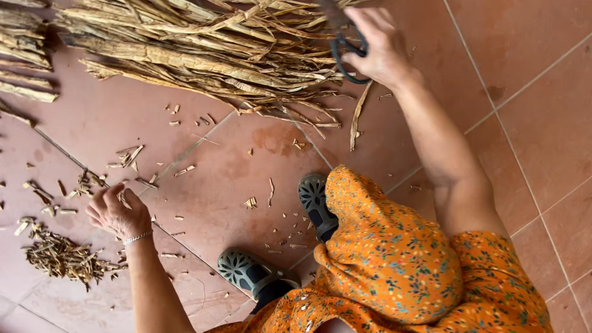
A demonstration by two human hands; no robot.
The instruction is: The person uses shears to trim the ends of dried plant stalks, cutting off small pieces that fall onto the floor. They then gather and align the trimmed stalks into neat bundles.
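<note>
Upper right, one hand [379, 46] grips dark scissors [346, 52] at the dried strips [203, 49]; lower left, the other hand [117, 213] pinches a chip above open floor tiles [530, 123].

Floor [542, 123] of reddish-pink tiles with pale grout lines and a darker stain near the middle. A large bundle of strips [203, 49] is straw-tan with darker brown streaks. Small chips [61, 256] in a heap are the same tan-brown. The scissors [348, 52] have dark, near-black handles. The dress [394, 265] is bright orange, patterned with small flowers in blue, white and green. The clogs [250, 274] are dark grey with a cut-out flower pattern. A thin silver bracelet [137, 237] circles one wrist.
</note>
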